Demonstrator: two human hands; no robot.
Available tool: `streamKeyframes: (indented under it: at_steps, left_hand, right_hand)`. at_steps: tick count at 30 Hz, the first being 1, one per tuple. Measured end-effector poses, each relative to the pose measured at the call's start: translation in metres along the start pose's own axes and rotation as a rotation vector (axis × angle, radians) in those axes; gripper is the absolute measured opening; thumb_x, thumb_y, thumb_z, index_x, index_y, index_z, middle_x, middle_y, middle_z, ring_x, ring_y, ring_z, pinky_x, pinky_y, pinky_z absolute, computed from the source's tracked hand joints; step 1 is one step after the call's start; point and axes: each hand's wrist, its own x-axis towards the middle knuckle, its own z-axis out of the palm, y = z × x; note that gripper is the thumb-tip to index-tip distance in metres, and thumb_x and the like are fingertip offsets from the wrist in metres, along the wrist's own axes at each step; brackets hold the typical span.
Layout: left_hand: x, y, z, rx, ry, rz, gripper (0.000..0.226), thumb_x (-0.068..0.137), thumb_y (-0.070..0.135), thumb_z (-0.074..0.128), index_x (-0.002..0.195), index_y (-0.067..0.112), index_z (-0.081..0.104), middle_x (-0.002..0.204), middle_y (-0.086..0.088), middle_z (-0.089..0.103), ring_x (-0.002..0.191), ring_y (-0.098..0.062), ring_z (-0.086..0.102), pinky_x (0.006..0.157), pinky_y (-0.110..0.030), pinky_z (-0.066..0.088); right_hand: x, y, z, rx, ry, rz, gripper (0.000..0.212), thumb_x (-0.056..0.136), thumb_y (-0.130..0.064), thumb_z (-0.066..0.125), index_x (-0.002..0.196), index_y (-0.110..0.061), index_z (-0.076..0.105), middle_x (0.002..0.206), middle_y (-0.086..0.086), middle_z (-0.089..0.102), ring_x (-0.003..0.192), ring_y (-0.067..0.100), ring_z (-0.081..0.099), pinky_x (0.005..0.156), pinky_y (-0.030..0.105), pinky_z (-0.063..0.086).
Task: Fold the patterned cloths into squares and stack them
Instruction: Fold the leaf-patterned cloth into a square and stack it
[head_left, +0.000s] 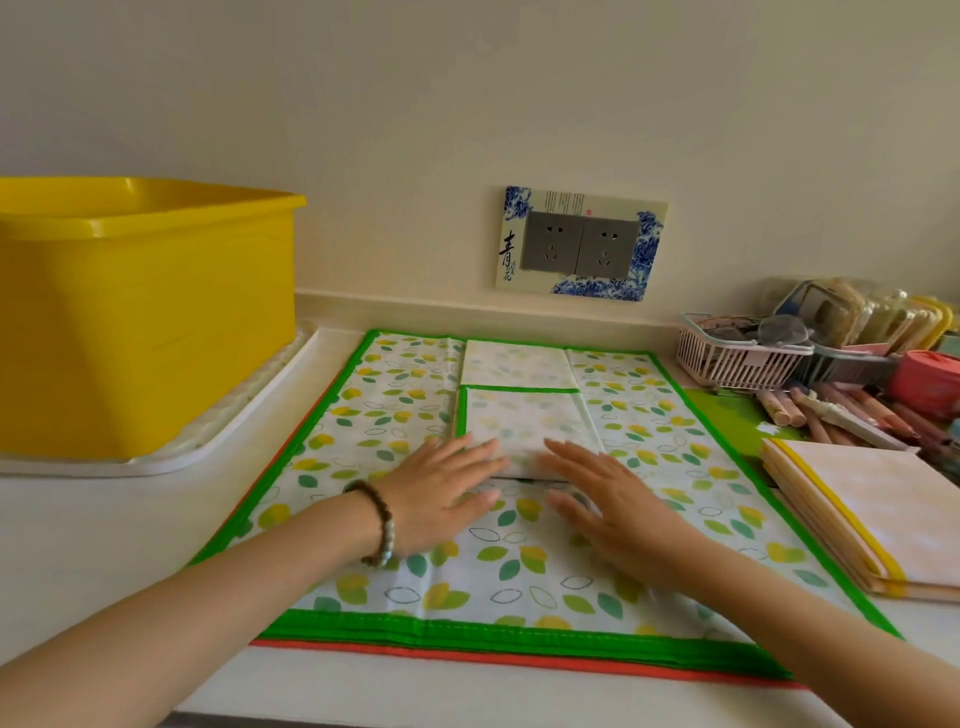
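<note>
Yellow tub (145, 322) is cut off at the left edge. Yellow-edged folded stack (872, 514) runs off the right edge. Orange-edged cloth (519, 659) is mostly hidden under the green-edged leaf cloth (395, 415); only its border shows. Clutter behind the pink basket (737, 364) is blurred. Fingers of left hand (441, 493) and right hand (618, 499) cover part of the folded square's (524, 421) near edge. Socket plate (579, 244) print is too small to read.

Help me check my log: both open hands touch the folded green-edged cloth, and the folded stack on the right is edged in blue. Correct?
Not quite: the head view shows the folded stack edged in yellow, not blue. The rest holds.
</note>
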Motion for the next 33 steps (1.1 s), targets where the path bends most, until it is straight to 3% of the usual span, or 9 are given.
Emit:
streamKeyframes:
  at_steps: [3, 12, 17, 23, 26, 29, 33]
  left_hand:
    - [0.0, 0.003, 0.006, 0.029, -0.061, -0.024, 0.054, 0.099, 0.048, 0.011, 0.148, 0.033, -0.003, 0.155, 0.014, -0.013, 0.142, -0.005, -0.015, 0.117, -0.031, -0.01]
    - [0.004, -0.003, 0.014, 0.015, -0.049, -0.041, 0.061, 0.094, 0.058, 0.016, 0.149, 0.036, 0.005, 0.157, 0.016, -0.005, 0.143, -0.003, -0.007, 0.118, -0.027, -0.001]
    - [0.0, -0.003, 0.014, 0.038, -0.041, -0.03, 0.061, 0.094, 0.059, 0.016, 0.149, 0.037, 0.002, 0.156, 0.018, -0.007, 0.143, -0.002, -0.009, 0.118, -0.026, -0.002]
    - [-0.001, -0.005, 0.022, -0.006, -0.011, -0.02, 0.06, 0.095, 0.057, 0.016, 0.148, 0.038, -0.002, 0.154, 0.02, -0.013, 0.14, 0.0, -0.018, 0.117, -0.027, -0.007]
    - [-0.001, -0.007, 0.024, -0.009, -0.01, -0.016, 0.06, 0.094, 0.057, 0.016, 0.148, 0.038, -0.003, 0.154, 0.019, -0.016, 0.14, 0.0, -0.02, 0.118, -0.029, -0.007]
    - [-0.001, -0.007, 0.025, -0.002, -0.014, -0.019, 0.061, 0.094, 0.057, 0.016, 0.148, 0.038, -0.004, 0.154, 0.018, -0.016, 0.14, -0.001, -0.02, 0.118, -0.031, -0.007]
    - [-0.001, -0.006, 0.024, 0.015, -0.021, -0.025, 0.061, 0.094, 0.058, 0.017, 0.148, 0.038, -0.004, 0.155, 0.017, -0.014, 0.141, -0.002, -0.018, 0.118, -0.032, -0.007]
  right_hand:
    - [0.0, -0.003, 0.008, -0.029, -0.098, -0.025, 0.055, 0.096, -0.053, 0.022, 0.148, -0.039, 0.011, 0.155, -0.022, 0.007, 0.141, -0.005, -0.001, 0.115, 0.02, -0.005]
    - [0.002, -0.008, 0.01, -0.138, -0.141, -0.043, 0.057, 0.095, -0.057, 0.02, 0.147, -0.043, 0.005, 0.156, -0.019, 0.005, 0.144, 0.003, 0.0, 0.113, 0.021, -0.003]
    - [-0.004, 0.003, 0.004, -0.098, -0.168, -0.026, 0.057, 0.091, -0.061, 0.015, 0.146, -0.046, 0.006, 0.155, -0.024, 0.004, 0.143, -0.003, 0.0, 0.116, 0.022, -0.004]
    - [-0.024, 0.037, -0.005, -0.09, -0.181, 0.033, 0.074, 0.075, -0.077, -0.004, 0.144, -0.049, 0.0, 0.153, -0.029, -0.003, 0.138, -0.011, -0.01, 0.113, 0.019, -0.011]
    - [-0.027, 0.042, -0.007, -0.042, -0.22, 0.055, 0.058, 0.086, -0.067, 0.005, 0.141, -0.051, -0.001, 0.152, -0.03, -0.003, 0.139, -0.011, -0.01, 0.114, 0.019, -0.01]
    - [-0.023, 0.039, -0.015, -0.023, -0.235, 0.054, 0.055, 0.09, -0.057, 0.017, 0.144, -0.046, 0.008, 0.153, -0.026, 0.006, 0.141, -0.007, -0.001, 0.114, 0.019, -0.004]
    - [-0.012, 0.04, -0.037, -0.014, -0.151, 0.074, 0.044, 0.095, -0.044, 0.041, 0.138, -0.042, 0.035, 0.145, -0.019, 0.035, 0.135, 0.004, 0.031, 0.109, 0.023, 0.025]
